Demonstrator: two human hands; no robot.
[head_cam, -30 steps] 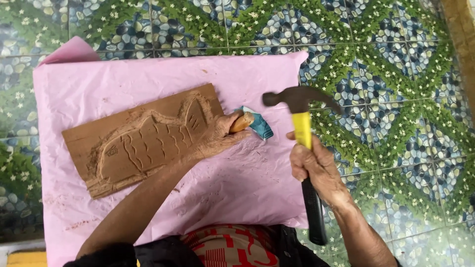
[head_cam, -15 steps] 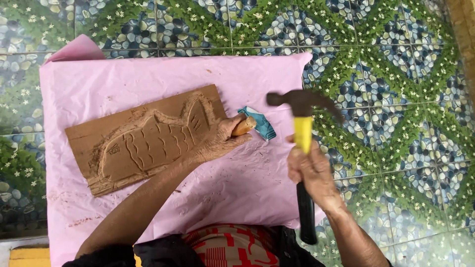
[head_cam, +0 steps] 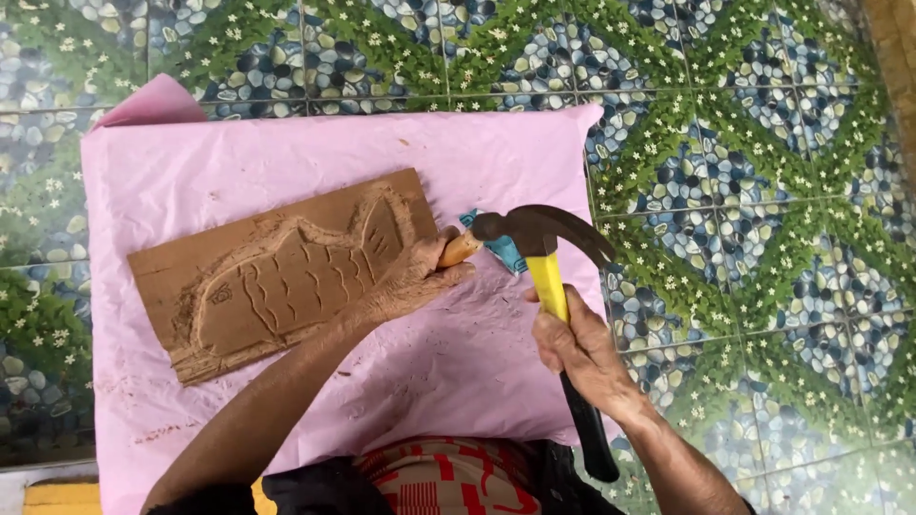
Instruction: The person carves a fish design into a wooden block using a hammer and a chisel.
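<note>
Patterned tile floor (head_cam: 763, 191), pink sheet (head_cam: 286, 153) spread on it

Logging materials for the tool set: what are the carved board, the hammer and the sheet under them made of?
Carved board: looks like unfinished wood, matte brown with a raw chiselled fish relief. Hammer: dark claw head, probably steel; yellow shaft with a black grip, possibly fibreglass and rubber. Pink sheet: thin and creased, likely plastic or paper; cannot tell which.
</note>
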